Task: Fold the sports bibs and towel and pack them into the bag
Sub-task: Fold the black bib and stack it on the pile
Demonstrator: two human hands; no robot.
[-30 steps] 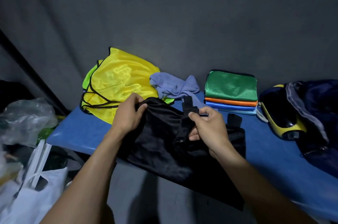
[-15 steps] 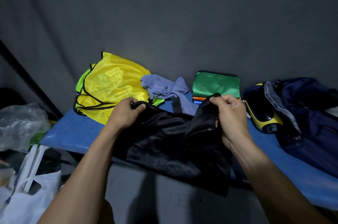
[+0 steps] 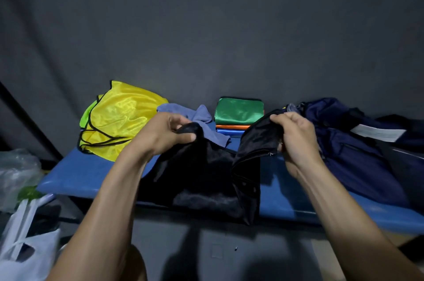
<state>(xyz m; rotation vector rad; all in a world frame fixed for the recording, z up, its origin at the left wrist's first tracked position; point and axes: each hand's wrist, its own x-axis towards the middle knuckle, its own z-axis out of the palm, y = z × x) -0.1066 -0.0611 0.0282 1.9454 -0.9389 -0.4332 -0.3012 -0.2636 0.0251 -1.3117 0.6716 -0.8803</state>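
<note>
In the head view, a closed grip is kept by both hands on the black bag [image 3: 206, 175]: its left edge is pinched between the thumb and curled fingers of the left hand [image 3: 165, 134], and its right edge is held in the curled fingers of the right hand [image 3: 296, 136]. The bag is stretched between the hands, and its lower part is draped over the front edge of the blue table [image 3: 87, 177]. A zip appears to run down the right side, though the dark cloth makes this hard to confirm. Behind the left hand, loose yellow bibs [image 3: 119, 120] are heaped at the back left, with a blue towel [image 3: 197, 115] crumpled just beside them. A folded stack of bibs [image 3: 238, 113], green on top, is set behind the bag. A navy garment [image 3: 358, 147] is spread at the right.
</note>
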